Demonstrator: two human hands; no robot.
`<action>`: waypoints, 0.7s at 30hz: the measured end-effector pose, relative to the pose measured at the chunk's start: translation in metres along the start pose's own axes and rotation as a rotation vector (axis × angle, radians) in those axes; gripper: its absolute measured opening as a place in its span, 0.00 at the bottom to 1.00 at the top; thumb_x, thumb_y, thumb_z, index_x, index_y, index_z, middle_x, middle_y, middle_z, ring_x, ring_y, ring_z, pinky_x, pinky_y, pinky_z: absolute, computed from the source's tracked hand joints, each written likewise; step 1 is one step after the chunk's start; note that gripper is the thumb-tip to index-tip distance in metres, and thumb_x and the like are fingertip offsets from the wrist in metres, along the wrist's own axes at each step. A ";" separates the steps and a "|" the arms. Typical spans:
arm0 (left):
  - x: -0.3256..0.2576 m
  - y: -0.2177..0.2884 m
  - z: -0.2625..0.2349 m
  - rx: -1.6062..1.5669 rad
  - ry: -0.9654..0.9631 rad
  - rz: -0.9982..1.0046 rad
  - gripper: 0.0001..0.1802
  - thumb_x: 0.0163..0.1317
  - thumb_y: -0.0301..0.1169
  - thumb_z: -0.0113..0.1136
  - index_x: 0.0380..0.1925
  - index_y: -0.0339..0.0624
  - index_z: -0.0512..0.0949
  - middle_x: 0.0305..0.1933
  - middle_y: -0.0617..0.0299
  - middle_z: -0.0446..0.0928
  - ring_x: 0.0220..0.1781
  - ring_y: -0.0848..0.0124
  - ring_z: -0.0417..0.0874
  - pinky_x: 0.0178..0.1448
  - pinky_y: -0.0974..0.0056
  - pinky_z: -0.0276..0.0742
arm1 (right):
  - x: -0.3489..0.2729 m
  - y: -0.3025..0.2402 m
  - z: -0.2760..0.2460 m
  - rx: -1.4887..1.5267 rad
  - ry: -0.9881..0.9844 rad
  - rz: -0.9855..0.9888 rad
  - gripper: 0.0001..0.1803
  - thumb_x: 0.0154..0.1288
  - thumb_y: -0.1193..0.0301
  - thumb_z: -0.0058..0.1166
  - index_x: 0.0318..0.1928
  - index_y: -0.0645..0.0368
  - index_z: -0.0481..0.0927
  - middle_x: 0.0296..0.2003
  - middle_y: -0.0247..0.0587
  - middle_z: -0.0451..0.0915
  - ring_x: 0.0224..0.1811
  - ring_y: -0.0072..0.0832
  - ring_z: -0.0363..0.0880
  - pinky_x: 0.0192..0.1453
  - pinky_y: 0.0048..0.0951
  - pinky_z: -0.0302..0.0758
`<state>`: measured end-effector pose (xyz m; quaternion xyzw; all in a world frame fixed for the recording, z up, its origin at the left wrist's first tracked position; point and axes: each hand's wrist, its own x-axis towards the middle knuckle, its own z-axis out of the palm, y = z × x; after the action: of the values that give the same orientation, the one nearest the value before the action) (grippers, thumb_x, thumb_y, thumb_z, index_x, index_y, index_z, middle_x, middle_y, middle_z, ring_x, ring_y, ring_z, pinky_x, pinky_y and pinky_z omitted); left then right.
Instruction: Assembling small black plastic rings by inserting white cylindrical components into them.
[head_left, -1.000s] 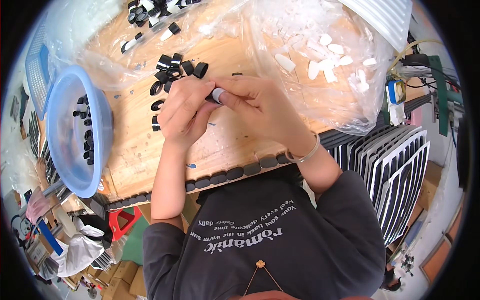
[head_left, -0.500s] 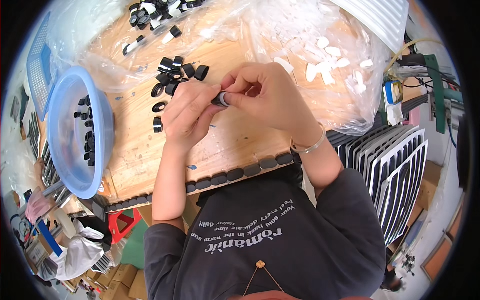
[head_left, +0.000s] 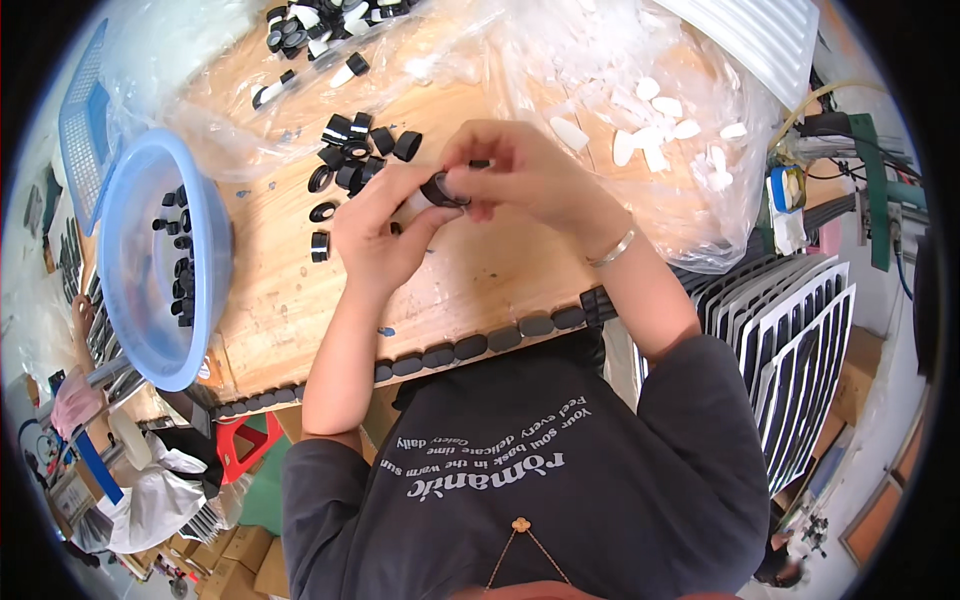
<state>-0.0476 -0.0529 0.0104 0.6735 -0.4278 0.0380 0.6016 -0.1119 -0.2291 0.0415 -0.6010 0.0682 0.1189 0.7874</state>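
1. Pinching the black cap (head_left: 434, 190), our left hand (head_left: 383, 232) seemingly steadies it at our right hand's (head_left: 527, 182) fingertips, whose blurred grip we can't tell.
2. Loose caps (head_left: 407, 146) lie just beyond, presumably handy.
3. Blue basin (head_left: 217, 230), left, corrals small black pieces (head_left: 183, 275).

L hand (head_left: 378, 238) in a pinch, R hand (head_left: 535, 182) just beside w/ fingers (head_left: 480, 145) curled, forearms (head_left: 343, 365) angled inward.

1. From afar, I saw a blue-specked wooden tabletop (head_left: 490, 270).
2. Dark rounded pads (head_left: 471, 347) lined its near edge.
3. Between its middle and left edge, black caps (head_left: 382, 140) lay in a loose cluster.
4. A blue basin (head_left: 217, 240) stood at the left edge.
5. Clear plastic sheeting (head_left: 700, 228) spread toward the far and right edges.
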 end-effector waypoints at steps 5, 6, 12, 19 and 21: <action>-0.004 -0.005 0.002 -0.113 0.033 -0.242 0.21 0.43 0.17 0.72 0.41 0.36 0.80 0.31 0.64 0.80 0.32 0.78 0.75 0.40 0.74 0.73 | -0.005 0.007 0.008 -0.289 0.156 -0.264 0.17 0.59 0.77 0.61 0.50 0.62 0.78 0.32 0.31 0.79 0.28 0.14 0.77 0.32 0.16 0.74; -0.004 -0.001 0.005 -0.192 0.073 -0.295 0.18 0.48 0.19 0.71 0.42 0.36 0.80 0.31 0.66 0.79 0.33 0.80 0.74 0.40 0.75 0.73 | -0.004 0.009 0.009 -0.431 0.178 -0.279 0.18 0.59 0.78 0.61 0.51 0.63 0.77 0.33 0.32 0.79 0.29 0.15 0.77 0.34 0.16 0.75; -0.001 -0.002 -0.012 -0.407 -0.054 -0.651 0.05 0.61 0.25 0.61 0.35 0.34 0.81 0.26 0.70 0.77 0.28 0.84 0.73 0.33 0.77 0.68 | -0.002 0.001 0.008 -0.122 0.266 -0.150 0.12 0.59 0.79 0.60 0.45 0.66 0.79 0.34 0.33 0.80 0.33 0.18 0.80 0.37 0.18 0.77; 0.009 -0.002 -0.028 0.153 -0.150 -0.361 0.05 0.61 0.25 0.57 0.28 0.36 0.79 0.19 0.61 0.74 0.22 0.78 0.74 0.26 0.71 0.66 | 0.001 0.000 0.011 -0.174 0.288 -0.150 0.11 0.59 0.80 0.60 0.43 0.67 0.79 0.33 0.34 0.80 0.33 0.18 0.79 0.36 0.19 0.78; 0.007 -0.007 -0.032 0.108 -0.165 -0.348 0.05 0.61 0.24 0.57 0.28 0.35 0.79 0.19 0.59 0.73 0.21 0.77 0.72 0.26 0.71 0.66 | 0.000 -0.002 0.007 -0.153 0.275 -0.200 0.10 0.59 0.81 0.59 0.43 0.68 0.79 0.32 0.35 0.80 0.31 0.18 0.79 0.35 0.18 0.77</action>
<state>-0.0243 -0.0305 0.0181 0.7693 -0.3502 -0.0991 0.5251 -0.1115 -0.2231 0.0457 -0.6736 0.1059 -0.0386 0.7305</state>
